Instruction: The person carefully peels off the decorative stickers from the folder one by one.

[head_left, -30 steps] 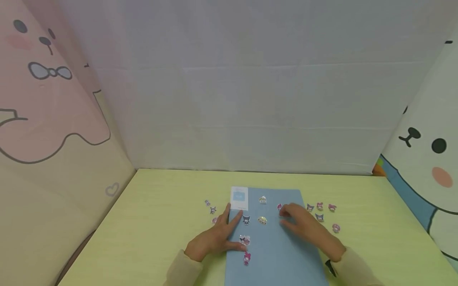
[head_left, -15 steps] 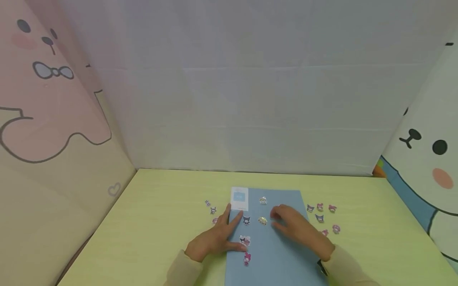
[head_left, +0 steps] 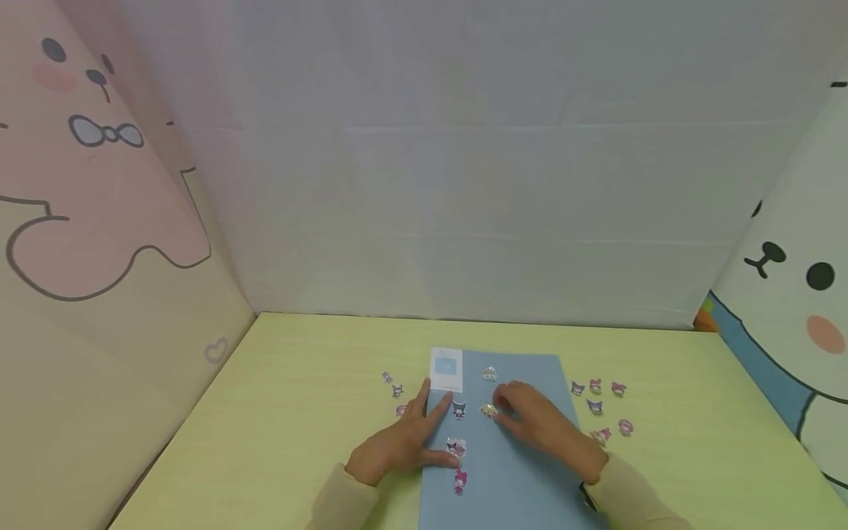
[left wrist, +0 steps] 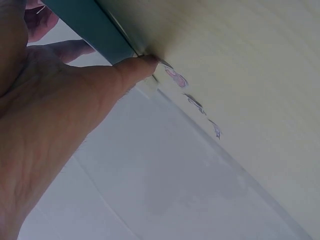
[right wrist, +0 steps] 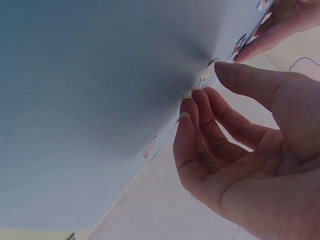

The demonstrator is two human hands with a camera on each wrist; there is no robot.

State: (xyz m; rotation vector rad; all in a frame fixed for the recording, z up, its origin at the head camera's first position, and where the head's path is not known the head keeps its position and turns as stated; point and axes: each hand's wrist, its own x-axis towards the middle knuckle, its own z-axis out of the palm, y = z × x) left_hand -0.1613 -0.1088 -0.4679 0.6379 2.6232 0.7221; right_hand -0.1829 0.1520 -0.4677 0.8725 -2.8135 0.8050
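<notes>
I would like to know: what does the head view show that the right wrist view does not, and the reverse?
Only the head view: the white label on the blue sheet, and three small stickers on the table left of the sheet.

Only the right wrist view: the palm side of the right hand.

Both: the left hand, the blue sheet, and the yellowish sticker close to the right hand's thumb.

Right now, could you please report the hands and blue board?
Left hand spread on blue board; right hand beside yellow sticker, contact unclear; no obstruction apparent.
</notes>
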